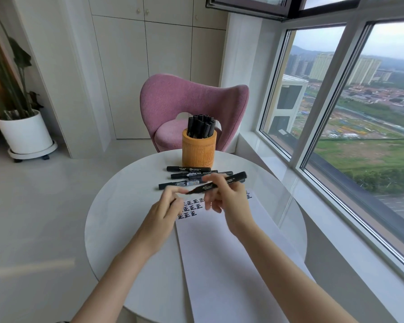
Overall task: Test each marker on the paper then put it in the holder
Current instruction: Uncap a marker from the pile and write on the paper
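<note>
My right hand holds a black marker slanted above the white paper, its tip end pointing left toward my left hand. The left hand's fingers pinch something small and dark at that end, seemingly the cap. Black test marks fill the paper's top edge. Three loose black markers lie on the table between my hands and the orange-brown holder. Several black markers stand upright in the holder.
The round white table carries everything. A pink chair stands behind it. A window with a sill runs along the right. A potted plant sits on the floor at far left.
</note>
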Available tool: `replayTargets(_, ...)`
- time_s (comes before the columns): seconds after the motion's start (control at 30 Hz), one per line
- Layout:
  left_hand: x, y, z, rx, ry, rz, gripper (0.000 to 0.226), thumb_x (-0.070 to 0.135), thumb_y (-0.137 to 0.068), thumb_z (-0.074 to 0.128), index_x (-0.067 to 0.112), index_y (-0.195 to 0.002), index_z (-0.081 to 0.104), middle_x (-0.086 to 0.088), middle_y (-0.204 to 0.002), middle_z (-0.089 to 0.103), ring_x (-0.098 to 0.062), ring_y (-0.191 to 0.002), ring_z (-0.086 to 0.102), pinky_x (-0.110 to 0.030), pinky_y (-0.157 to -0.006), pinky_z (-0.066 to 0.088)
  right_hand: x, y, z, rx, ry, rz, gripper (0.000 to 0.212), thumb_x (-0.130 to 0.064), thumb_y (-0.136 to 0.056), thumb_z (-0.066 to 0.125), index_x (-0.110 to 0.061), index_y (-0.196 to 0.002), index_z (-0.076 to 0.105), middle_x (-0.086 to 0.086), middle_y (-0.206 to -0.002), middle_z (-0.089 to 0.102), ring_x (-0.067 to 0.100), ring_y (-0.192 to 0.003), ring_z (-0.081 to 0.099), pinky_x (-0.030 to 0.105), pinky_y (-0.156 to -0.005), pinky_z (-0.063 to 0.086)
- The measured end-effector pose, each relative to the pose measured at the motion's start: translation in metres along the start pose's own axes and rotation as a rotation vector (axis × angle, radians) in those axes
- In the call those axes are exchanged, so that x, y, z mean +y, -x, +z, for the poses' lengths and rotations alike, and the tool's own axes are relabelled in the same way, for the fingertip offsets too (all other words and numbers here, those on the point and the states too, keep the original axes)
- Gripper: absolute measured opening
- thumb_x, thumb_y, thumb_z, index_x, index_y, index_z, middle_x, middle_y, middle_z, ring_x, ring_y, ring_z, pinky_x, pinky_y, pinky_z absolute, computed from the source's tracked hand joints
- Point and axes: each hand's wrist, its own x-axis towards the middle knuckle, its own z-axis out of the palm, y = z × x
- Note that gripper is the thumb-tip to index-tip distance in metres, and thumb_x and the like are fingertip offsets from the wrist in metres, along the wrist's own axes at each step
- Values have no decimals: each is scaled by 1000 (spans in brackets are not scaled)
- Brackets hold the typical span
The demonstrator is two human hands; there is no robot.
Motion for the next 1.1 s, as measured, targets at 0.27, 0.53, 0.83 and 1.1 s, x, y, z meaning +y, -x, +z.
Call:
replayTargets(0.27,-13,9,-5,95,125,-28,14,6,-84,66,16,-92,61,-2,-86,72,-14,-70,61,-20,-73,49,10,-1,-11,78,167,79,25,-24,-83,74,-6,-73,59,5,-51,57,14,-43,55,18,-38,26)
replayTargets(0.53,-13,18,-4,-41,-6,-100,21,19,-75,77,35,-88,74,7,-88,75,-11,-67,57,-15,-67,44,27,-11,-3,143,300,24,40,-14,-81,65,-19,-56,34,-2,-49,33,14,-45,28,22,-43,25)
replayTargets(0.83,-6,19,-2,-9,-8,-132,14,13,-70,80,20,-80,73,3,-80,75,4,-52,49,-5,-56,34,34,-8,-4,224,378,-71,29,-4,-79,59,-14,-61,38,-2,-56,38,8,-55,33,21,-50,28)
replayTargets(1.1,-3,20,-2,1,-5,-146,14,12,-71,80,20,-79,73,4,-78,75,7,-52,50,-4,-56,35,36,-8,-2,204,401,-73,22,-5,-79,59,-10,-64,43,3,-59,40,10,-57,35,24,-53,29)
